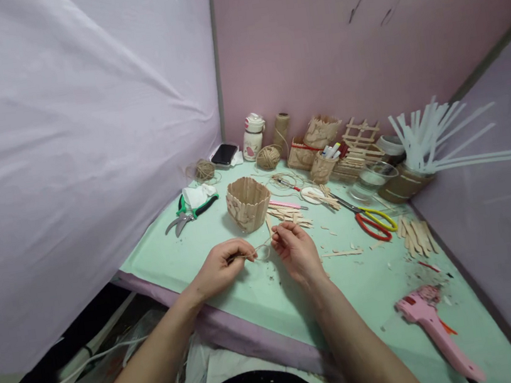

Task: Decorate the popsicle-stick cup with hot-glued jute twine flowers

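Note:
Between my two hands runs a thin length of brown twine, curved in a loose loop over the table. My left hand is closed on one part of it, fingers curled. With thumb and fingertips pinched together, my right hand grips another part. Just beyond them stands a small basket made of wooden craft sticks, upright and touched by neither hand. Loose craft sticks and a pink pen-like tool lie to the right of the basket.
Green-handled pruning shears lie at left. Scissors with red and yellow handles and a pink glue gun lie at right. Twine balls, a bottle, stick-built containers and a pot of glue sticks line the back.

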`<state>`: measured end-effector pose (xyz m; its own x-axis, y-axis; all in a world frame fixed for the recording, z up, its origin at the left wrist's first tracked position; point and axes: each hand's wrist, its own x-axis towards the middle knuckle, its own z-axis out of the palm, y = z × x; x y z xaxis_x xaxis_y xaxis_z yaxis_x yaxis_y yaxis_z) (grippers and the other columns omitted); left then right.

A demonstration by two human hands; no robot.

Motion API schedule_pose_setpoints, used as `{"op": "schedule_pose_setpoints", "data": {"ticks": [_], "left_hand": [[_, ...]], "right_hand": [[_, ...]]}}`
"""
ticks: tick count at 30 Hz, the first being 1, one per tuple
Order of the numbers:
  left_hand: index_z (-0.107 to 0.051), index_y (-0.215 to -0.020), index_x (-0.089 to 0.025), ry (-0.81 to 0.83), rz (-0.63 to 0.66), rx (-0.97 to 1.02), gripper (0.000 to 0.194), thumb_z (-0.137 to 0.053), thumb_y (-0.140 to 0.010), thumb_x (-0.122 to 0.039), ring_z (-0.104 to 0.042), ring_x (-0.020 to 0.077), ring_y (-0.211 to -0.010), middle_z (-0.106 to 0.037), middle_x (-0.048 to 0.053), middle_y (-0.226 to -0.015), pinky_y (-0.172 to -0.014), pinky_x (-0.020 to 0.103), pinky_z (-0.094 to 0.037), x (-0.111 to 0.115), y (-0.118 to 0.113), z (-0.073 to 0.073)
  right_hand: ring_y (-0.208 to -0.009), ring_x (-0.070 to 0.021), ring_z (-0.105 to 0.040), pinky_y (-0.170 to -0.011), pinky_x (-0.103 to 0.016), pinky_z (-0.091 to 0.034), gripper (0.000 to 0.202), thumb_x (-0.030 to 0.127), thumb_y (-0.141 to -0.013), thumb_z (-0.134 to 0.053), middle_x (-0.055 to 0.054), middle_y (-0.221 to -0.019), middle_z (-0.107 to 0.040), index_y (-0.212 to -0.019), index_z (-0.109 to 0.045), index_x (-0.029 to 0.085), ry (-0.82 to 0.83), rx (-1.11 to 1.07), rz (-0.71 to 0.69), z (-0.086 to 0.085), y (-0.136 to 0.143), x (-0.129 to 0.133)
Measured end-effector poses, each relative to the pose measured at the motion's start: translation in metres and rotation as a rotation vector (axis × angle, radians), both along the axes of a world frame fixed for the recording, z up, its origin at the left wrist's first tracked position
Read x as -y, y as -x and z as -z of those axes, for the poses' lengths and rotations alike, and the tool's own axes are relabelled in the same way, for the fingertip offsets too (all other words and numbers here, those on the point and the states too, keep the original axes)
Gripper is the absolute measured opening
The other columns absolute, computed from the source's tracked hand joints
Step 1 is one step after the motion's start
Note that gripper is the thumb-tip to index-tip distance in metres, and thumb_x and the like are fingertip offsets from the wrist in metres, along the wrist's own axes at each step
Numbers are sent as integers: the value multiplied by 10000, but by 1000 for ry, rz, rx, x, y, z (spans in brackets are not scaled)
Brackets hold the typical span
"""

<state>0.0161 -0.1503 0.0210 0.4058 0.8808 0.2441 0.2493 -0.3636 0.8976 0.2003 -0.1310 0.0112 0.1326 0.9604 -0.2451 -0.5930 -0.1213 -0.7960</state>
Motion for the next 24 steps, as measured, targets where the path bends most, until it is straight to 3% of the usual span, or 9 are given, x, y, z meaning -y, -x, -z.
{"op": "schedule_pose_setpoints", "data": {"ticks": [4,7,15,19,24], "left_hand": [[-645,-803,-160,190,-91,-57,229,-531,-841,-355,-567,138,-645,-634,8,-688,-628,254,-444,-1,4,-2],[-661,-778,-165,192,-196,-184,321,-522,-859,-442,-554,146,-660,-643,6,-700,-626,255,-410,-8,9,-1],[-689,-822,-205,-29,-499,-624,190,-549,-854,-330,-595,214,-698,-687,53,-732,-618,299,-338,-38,1,-3],[-694,-803,-219,-77,-532,-656,175,-555,-845,-316,-621,220,-719,-709,59,-748,-617,292,-342,-48,-7,2],[-695,-786,-223,-66,-551,-590,172,-562,-826,-326,-601,193,-673,-697,34,-707,-613,275,-343,-53,-5,13]], "right_hand": [[-618,-71,-566,-568,-179,-525,285,254,-556,-852,1,-774,-669,-710,-621,194,7,-10,6,-3,1,-2],[-618,-72,-565,-574,-190,-523,287,268,-560,-846,2,-781,-666,-718,-618,192,4,26,6,-2,2,-4],[-628,-117,-574,-620,-264,-526,219,341,-645,-763,16,-698,-610,-713,-605,206,-76,374,55,7,7,-23],[-627,-135,-554,-603,-273,-512,223,377,-661,-738,16,-665,-583,-680,-592,210,-105,490,81,7,5,-30],[-596,-110,-519,-617,-269,-494,229,386,-648,-723,34,-683,-572,-673,-580,208,-106,480,88,11,4,-35]]}}
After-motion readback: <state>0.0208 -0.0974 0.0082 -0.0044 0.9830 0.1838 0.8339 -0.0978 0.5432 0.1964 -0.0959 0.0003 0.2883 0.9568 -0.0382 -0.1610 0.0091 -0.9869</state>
